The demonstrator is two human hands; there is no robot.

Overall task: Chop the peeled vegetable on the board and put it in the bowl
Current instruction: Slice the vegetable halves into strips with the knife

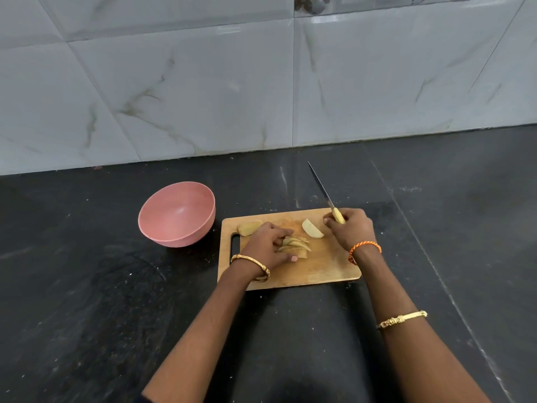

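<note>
A wooden chopping board [319, 271] lies on the black counter. On it are a pile of thin potato slices [296, 245], a pale wedge [311, 229] to their right, and a larger peeled chunk [247, 227] at the board's far left. My left hand [268, 248] curls its fingers and thumb round the slice pile. My right hand [350, 226] grips the yellow handle of a knife [322, 189], blade raised off the board and pointing away toward the wall. An empty pink bowl [162, 225] stands left of the board.
The black stone counter [101, 301] runs all around the board and ends at a grey marble-tiled wall [203, 97] behind. The board has a handle slot [234, 247] on its left edge, near the bowl.
</note>
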